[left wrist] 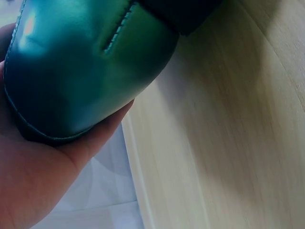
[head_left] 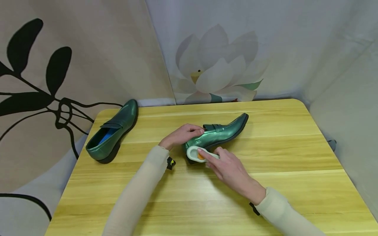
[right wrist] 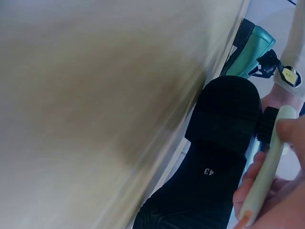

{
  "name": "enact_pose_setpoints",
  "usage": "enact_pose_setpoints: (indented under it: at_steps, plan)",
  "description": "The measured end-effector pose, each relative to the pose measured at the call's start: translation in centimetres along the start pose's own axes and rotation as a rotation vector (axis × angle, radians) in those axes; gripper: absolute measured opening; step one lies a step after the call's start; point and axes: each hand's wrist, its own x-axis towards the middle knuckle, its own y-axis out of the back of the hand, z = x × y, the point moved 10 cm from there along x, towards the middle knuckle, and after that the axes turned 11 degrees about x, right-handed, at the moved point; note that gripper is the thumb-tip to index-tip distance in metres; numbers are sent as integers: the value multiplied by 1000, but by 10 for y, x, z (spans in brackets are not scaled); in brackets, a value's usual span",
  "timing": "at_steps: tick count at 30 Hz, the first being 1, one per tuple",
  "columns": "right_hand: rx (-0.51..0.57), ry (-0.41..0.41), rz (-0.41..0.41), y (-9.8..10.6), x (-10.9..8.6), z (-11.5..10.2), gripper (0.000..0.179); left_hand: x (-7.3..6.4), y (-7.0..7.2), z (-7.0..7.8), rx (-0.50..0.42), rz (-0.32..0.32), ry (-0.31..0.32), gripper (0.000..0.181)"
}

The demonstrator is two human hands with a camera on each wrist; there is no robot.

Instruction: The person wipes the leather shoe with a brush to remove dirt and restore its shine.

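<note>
A shiny green loafer (head_left: 220,135) is tilted on the table, its toe pointing right and away. My left hand (head_left: 184,134) grips it at the heel opening; in the left wrist view, thumb and palm wrap the back of the heel (left wrist: 71,81). My right hand (head_left: 228,167) holds a white-handled brush (head_left: 191,153) against the near side of the heel, index finger stretched along its back. In the right wrist view, dark bristles (right wrist: 267,125) meet the shoe's side beside the black sole (right wrist: 217,157), marked 43.
A second green loafer (head_left: 125,118) with a blue insole stands at the table's left edge. The wooden table (head_left: 265,131) spreads around the hands. Behind it hangs a pale curtain (head_left: 295,49) with flower and leaf prints.
</note>
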Motion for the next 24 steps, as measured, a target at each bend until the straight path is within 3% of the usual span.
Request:
enact_pose_setpoints:
  at_steps: [3, 6, 10, 16, 19, 24]
  plan:
    - [-3, -3, 13, 1, 4, 2, 67, 1, -1, 0, -17, -8, -22, 39]
    - [-13, -42, 25, 8, 2, 12, 55, 1, -1, 0, -35, -13, -28, 39]
    - [-17, -149, 80, 29, -9, 38, 54, -1, -1, -4, -46, -10, -18, 42]
    - [-15, -302, 167, 57, -21, 70, 71, -4, -1, -3, -41, -6, 0, 45]
    - [12, -309, 154, 51, -19, 67, 71, -5, -2, 0, -38, -1, -1, 44]
    - [84, -213, 78, 22, -9, 34, 74, -3, -4, 5, -35, 9, -37, 40]
